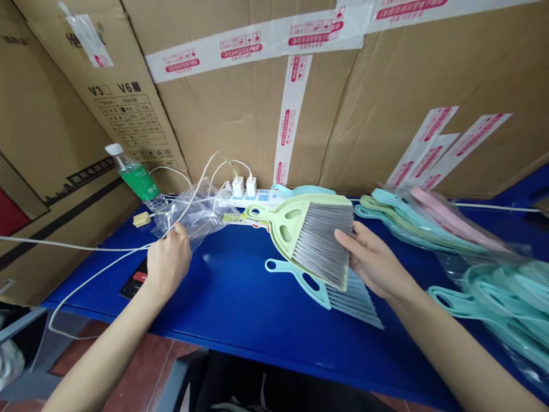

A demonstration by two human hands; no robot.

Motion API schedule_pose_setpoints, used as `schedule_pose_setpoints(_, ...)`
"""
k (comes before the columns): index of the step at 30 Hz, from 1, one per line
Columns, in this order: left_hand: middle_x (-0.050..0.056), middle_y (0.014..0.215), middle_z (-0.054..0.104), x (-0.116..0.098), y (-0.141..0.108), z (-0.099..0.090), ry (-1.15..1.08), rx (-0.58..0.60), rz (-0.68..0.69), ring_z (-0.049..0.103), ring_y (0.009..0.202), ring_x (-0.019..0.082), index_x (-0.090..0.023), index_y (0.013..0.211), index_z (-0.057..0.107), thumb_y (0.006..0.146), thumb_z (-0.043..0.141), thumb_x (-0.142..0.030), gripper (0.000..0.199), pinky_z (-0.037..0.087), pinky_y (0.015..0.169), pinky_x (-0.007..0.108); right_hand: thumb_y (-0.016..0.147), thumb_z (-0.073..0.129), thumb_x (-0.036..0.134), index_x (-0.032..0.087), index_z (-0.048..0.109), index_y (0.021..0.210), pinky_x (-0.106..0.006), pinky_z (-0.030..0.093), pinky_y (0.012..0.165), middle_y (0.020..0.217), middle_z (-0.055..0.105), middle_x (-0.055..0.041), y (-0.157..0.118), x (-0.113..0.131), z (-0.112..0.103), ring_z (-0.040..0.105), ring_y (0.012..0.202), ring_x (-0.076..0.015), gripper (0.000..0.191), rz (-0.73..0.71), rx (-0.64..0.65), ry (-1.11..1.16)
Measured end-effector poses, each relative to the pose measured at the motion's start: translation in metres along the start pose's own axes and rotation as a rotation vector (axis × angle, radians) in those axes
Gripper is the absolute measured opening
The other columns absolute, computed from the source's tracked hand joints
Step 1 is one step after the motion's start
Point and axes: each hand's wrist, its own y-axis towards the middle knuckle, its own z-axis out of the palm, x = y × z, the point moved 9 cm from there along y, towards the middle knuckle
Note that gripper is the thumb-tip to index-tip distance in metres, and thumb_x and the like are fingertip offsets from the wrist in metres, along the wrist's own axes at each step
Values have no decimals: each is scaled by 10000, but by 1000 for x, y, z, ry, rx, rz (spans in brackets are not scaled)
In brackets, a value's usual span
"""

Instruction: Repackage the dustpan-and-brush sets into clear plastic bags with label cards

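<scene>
The right hand (375, 260), partly closed, gripped a light, stiff pale-green plastic hand broom (295, 220) at its soft-bristled head, though its handle offered the surer hold. Nearer the surface's (231, 292) back edge, the left hand (169, 263) curled around a crumpled clear plastic bag (195, 212).

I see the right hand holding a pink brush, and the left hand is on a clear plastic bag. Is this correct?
No: the brush in the right hand is pale green, not pink, as the head view shows. The left hand is on the clear plastic bag.
</scene>
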Motion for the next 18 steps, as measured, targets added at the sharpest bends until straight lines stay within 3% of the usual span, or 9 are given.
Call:
schedule_pose_setpoints(2,282,708,673,-2,-3,2,8,63,4,700,727,399,63,926,691,849,262,-25,445,495,543,370,629,746,675,281,502,1013,-412,573,742,1051,721,-65,0,-1,2,681,991,-279,602,2,8,3)
schedule_pose_setpoints(4,288,731,667,-10,-2,3,16,75,43,688,796,412,43,859,703,844,268,-19,439,504,559,384,618,752,683,276,509,1002,-411,572,743,1045,724,-65,-1,-2,4,684,980,-275,610,7,20,11)
schedule_pose_setpoints(10,286,1042,649,-31,29,5,29,10,108,667,982,336,56,1212,577,873,192,12,516,556,681,372,560,783,705,262,534,993,-418,560,796,1035,731,-59,-3,-4,7,685,976,-266,668,37,32,43)
schedule_pose_setpoints(14,279,1123,654,-35,39,12,-1,34,196,637,1082,350,72,1359,435,981,358,-251,503,554,832,410,545,787,709,263,526,998,-430,554,811,1023,736,-57,-3,-5,8,688,977,-274,687,47,39,61)
schedule_pose_setpoints(16,268,1202,634,-43,34,3,-66,-39,302,601,1155,355,32,1379,422,983,412,-418,600,525,922,435,578,769,709,263,527,1005,-439,551,817,1031,736,-61,-2,-6,11,687,985,-278,663,44,65,47)
schedule_pose_setpoints(18,225,1310,588,-61,21,-14,-173,-155,496,553,1234,335,-53,1416,393,973,414,-512,638,486,999,447,612,745,710,261,536,1036,-446,548,828,1030,737,-67,-2,-8,14,686,990,-279,652,41,103,22)
